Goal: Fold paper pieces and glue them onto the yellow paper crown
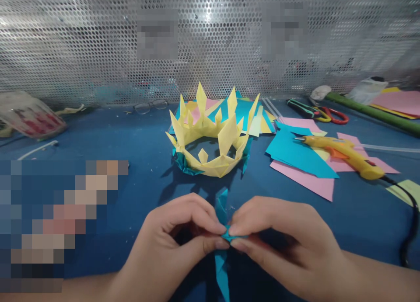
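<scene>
A perforated silvery panel, bright with glare near its top, stands behind a blue tabletop.

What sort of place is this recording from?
Probably a craft workbench, perhaps in a workshop: a yellow glue gun and loose coloured paper sheets lie on the blue tabletop, near a pointed yellow paper crown.

Single head-worn view, facing forward and obliquely down across the blue tabletop. The wearer's left hand and right hand lie near the lens, at lower centre; the yellow paper crown stands at middle distance, and the perforated metal screen, seen roughly face-on, closes the background.
</scene>
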Tool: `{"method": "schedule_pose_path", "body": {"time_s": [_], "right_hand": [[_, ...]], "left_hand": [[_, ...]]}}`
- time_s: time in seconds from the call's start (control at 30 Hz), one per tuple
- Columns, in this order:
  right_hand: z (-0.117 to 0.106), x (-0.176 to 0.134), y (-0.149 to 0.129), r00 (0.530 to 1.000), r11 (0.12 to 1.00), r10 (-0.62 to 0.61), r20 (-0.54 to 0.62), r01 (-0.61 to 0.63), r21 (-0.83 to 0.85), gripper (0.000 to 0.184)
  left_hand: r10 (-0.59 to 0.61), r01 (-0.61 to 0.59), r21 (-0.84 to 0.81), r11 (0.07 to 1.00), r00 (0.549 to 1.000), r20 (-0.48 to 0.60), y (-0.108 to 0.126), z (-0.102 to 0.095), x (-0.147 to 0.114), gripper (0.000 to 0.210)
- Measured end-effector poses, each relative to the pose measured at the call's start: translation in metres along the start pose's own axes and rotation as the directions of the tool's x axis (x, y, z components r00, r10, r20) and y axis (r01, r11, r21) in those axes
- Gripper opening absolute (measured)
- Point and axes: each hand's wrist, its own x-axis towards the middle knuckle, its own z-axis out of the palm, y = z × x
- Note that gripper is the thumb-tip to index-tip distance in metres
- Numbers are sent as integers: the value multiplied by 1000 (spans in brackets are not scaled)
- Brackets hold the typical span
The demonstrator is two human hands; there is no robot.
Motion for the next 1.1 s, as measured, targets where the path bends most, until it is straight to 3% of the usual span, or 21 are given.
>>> {"method": "schedule_pose_path", "body": {"time_s": [0.3,0.57,0.67,0.73,0.8,0.9,0.97,1.03,1.1], "right_hand": [[1,2,-1,991,992,-128,47,128,15,14],[-3,-1,0,992,992,-124,25,124,7,11],[-2,-1,1,995,1000,-22,-96,23,11,13],[0,0,3,972,997,79,-219,-72,42,17],[2,3,6,941,971,221,-255,-188,147,22],[2,8,11,891,831,452,-31,-408,379,15],[1,10,13,848,717,513,136,-510,476,16],[1,11,13,827,668,533,177,-540,512,15],[1,12,11,814,674,567,130,-549,495,12]], "left_hand": [[11,-5,-70,998,996,91,0,1,3,30],[-54,61,-64,996,993,107,1,0,0,22],[-94,105,-138,985,992,86,-1,-2,-1,22],[-106,116,-178,977,992,62,-2,-3,-1,23],[-117,125,-187,974,992,56,-3,-3,-1,25],[-147,164,-204,965,984,96,-3,-1,1,20],[-173,198,-210,957,976,133,-3,-1,2,14],[-184,215,-204,955,969,162,-4,-1,2,10],[-176,208,-191,959,970,170,-6,-2,0,7]]}}
